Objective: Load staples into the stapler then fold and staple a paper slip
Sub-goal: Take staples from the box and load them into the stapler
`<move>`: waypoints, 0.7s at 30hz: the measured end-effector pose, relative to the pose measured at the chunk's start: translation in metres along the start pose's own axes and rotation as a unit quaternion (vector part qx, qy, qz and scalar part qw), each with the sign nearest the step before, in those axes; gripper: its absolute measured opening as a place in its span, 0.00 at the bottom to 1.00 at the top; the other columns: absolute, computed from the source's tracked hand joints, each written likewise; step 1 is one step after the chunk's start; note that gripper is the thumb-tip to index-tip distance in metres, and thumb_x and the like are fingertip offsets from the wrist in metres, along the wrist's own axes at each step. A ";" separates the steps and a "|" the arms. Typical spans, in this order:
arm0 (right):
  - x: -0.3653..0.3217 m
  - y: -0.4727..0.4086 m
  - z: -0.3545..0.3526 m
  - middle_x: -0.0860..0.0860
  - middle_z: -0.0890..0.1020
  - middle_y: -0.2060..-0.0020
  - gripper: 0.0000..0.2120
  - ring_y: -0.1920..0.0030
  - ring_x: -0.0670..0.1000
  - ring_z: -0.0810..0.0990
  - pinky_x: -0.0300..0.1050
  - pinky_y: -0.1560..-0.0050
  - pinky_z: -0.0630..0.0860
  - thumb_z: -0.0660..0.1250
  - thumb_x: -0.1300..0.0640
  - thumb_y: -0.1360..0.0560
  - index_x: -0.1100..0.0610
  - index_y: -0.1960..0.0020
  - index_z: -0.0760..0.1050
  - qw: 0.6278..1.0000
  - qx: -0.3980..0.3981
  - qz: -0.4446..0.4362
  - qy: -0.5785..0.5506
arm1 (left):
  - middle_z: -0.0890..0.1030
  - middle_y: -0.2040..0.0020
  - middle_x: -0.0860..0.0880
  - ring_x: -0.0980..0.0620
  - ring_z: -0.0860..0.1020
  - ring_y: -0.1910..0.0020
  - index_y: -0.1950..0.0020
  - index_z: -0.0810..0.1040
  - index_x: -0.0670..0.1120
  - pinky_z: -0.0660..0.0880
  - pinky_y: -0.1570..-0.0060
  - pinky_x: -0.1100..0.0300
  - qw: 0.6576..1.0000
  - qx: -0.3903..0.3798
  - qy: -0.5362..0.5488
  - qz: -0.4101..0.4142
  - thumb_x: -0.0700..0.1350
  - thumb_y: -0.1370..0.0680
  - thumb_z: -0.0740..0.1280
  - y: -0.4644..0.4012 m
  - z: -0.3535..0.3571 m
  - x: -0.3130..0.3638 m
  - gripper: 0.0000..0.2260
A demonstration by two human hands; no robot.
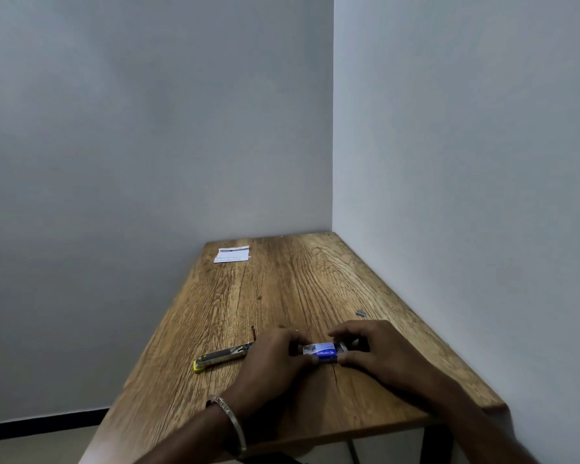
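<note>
Grey walls meet in a corner behind a wooden table (282, 289), which I watch from a head camera looking down at two bare hands. Both hands hold a small blue-and-white staple box (322, 350) near the table's front edge; its long axis runs left to right across my view. My left hand (275, 356) pinches the box's left end, and my right hand (369, 346) pinches the right end, where the box looks partly slid open. I cannot see whether any staples show inside.

Just left of the hands lies the stapler (223, 356), opened out flat, its long axis slanting from a yellow tip at lower left up towards the hands, with a thin arm raised at its right end.

To do this step well, I judge the left hand should steady the sleeve while the right draws the tray out slowly and level, so strips do not spill.

One small grey staple strip (360, 313) sits beyond the right hand. A white paper slip (232, 254) lies far off at the back left corner.
</note>
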State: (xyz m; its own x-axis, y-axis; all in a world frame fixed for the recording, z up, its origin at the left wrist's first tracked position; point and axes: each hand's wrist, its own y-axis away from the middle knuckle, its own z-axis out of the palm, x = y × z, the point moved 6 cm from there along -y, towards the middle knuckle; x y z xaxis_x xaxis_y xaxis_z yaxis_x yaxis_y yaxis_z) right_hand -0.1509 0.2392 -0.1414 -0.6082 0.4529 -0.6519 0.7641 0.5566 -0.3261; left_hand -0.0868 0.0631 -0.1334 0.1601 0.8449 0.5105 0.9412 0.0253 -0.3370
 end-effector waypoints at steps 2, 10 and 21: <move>0.004 0.001 -0.004 0.35 0.83 0.51 0.16 0.48 0.31 0.78 0.23 0.53 0.73 0.75 0.54 0.28 0.43 0.42 0.81 1.000 0.001 0.009 0.005 | 0.76 0.53 0.58 0.60 0.75 0.52 0.44 0.82 0.52 0.76 0.45 0.57 1.000 -0.004 -0.003 -0.003 0.54 0.28 0.73 -0.001 0.000 -0.003 0.14; 0.008 -0.001 -0.016 0.37 0.84 0.54 0.08 0.51 0.34 0.80 0.29 0.57 0.75 0.75 0.50 0.28 0.43 0.49 0.84 0.999 -0.009 0.027 0.046 | 0.78 0.50 0.56 0.61 0.76 0.52 0.44 0.82 0.52 0.76 0.47 0.58 1.000 0.012 0.009 -0.001 0.55 0.28 0.73 0.004 0.001 -0.004 0.15; -0.026 -0.027 -0.016 0.47 0.85 0.52 0.07 0.52 0.44 0.82 0.41 0.51 0.80 0.75 0.54 0.27 0.54 0.50 0.85 0.975 -0.126 0.011 0.182 | 0.78 0.51 0.57 0.62 0.76 0.53 0.44 0.82 0.52 0.77 0.48 0.58 0.999 0.029 0.014 0.009 0.56 0.28 0.72 0.005 0.002 -0.004 0.15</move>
State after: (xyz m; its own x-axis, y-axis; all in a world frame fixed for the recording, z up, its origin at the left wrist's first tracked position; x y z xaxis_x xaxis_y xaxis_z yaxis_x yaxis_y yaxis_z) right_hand -0.1591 0.2234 -0.1048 -0.6639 0.6579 -0.3557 0.7282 0.6770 -0.1069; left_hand -0.0832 0.0612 -0.1386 0.1853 0.8300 0.5261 0.9193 0.0427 -0.3912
